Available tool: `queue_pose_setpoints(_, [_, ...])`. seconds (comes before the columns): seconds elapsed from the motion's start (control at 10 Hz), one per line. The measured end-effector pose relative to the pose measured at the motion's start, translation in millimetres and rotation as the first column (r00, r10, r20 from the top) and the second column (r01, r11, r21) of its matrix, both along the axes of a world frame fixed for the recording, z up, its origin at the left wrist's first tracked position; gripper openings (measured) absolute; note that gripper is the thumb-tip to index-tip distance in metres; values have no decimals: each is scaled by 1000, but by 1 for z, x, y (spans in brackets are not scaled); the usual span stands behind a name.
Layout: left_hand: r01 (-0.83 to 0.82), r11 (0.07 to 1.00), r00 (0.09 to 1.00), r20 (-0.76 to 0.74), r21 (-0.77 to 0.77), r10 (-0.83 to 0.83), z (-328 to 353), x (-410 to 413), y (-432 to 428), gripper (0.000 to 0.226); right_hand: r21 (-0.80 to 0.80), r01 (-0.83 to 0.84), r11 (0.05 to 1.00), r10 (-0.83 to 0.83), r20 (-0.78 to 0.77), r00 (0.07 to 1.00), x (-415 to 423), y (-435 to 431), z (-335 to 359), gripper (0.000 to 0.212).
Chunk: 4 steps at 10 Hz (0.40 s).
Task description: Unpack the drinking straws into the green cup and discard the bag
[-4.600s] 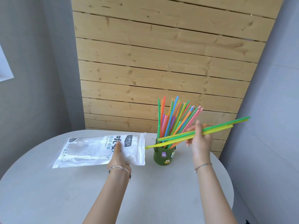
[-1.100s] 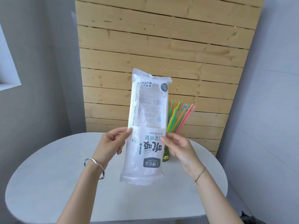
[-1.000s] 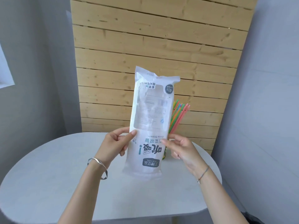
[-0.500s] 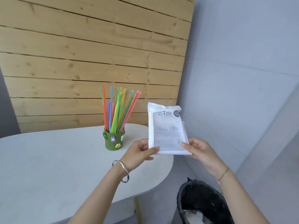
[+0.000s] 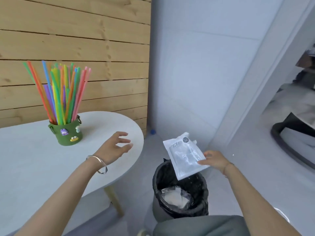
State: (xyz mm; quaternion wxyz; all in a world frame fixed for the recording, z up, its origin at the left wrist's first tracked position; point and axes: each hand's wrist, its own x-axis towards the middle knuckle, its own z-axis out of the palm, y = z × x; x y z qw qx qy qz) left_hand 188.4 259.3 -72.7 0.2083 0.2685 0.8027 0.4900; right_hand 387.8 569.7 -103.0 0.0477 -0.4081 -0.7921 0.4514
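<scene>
The smooth, rounded pale table is filling the left of the frame. The black-lined bin is now showing at lower centre. At upper left, thin bright straws are standing in the felt-like green cup. The flat, glossy bag is hanging over the bin, so the drop looks close. The right hand alone is pinching it, and the left hand has let go and is hovering spread.
</scene>
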Motion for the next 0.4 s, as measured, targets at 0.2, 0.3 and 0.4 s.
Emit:
queue_pose_setpoints(0.2, [-24, 1000, 1000, 17, -8, 24, -9, -8, 5, 37, -81, -157, 984, 177, 434, 884, 7, 5, -12, 62])
queue_pose_setpoints(0.3, [3, 999, 1000, 2, -38, -3, -16, -10, 7, 34, -113, -107, 988, 141, 363, 921, -1, 6, -13, 79])
queue_pose_setpoints(0.4, [11, 998, 1000, -27, -69, -13, -20, -12, 7, 32, -60, -99, 993, 111, 234, 966, -11, 2, -6, 75])
